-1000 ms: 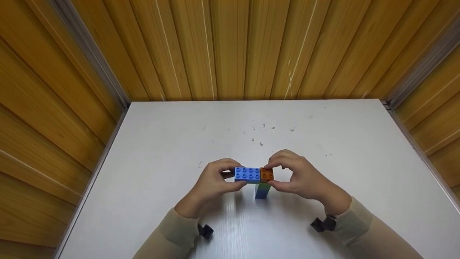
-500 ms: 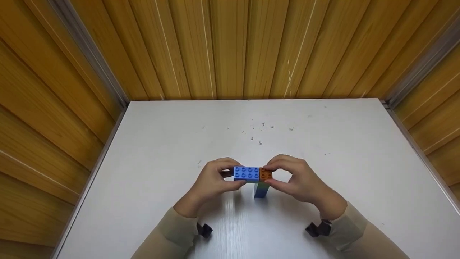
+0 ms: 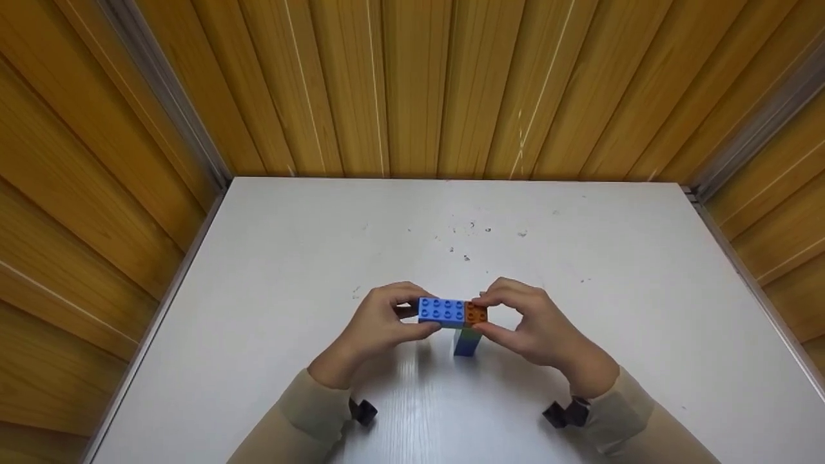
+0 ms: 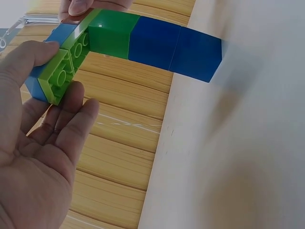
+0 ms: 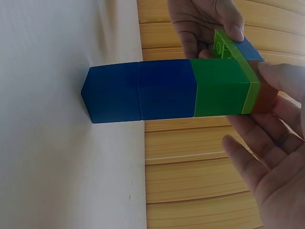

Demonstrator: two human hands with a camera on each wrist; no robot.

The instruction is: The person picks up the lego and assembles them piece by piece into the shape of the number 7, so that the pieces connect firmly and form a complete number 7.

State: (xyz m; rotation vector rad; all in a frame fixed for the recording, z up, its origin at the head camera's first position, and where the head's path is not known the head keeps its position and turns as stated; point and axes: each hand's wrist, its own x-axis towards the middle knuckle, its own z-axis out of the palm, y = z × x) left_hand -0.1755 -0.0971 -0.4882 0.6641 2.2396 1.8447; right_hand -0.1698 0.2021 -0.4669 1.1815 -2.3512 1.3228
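Observation:
A toy brick tower rises from the table: two dark blue bricks (image 5: 167,89) at the bottom, a green brick (image 5: 221,88) above them. On that lies a thin lime plate (image 4: 59,74), its hollow underside jutting out towards the left. An eight-stud blue brick (image 3: 441,312) sits on the overhanging part, beside an orange brick (image 3: 477,313) over the column. My left hand (image 3: 383,322) pinches the blue brick and plate at the overhanging end, thumb on the near side. With thumb and fingers, my right hand (image 3: 538,322) grips the orange brick, partly covering its studs.
The white table (image 3: 290,258) bears small dark marks beyond the hands. Wood-look panels (image 3: 412,90) wall it in at the back and both sides, with metal strips at the corners. Black pieces (image 3: 567,412) are strapped at the wrists.
My right hand has shifted slightly left and its thumb has moved onto the near side of the orange brick. The left hand keeps its hold, and the tower stands nearly unchanged.

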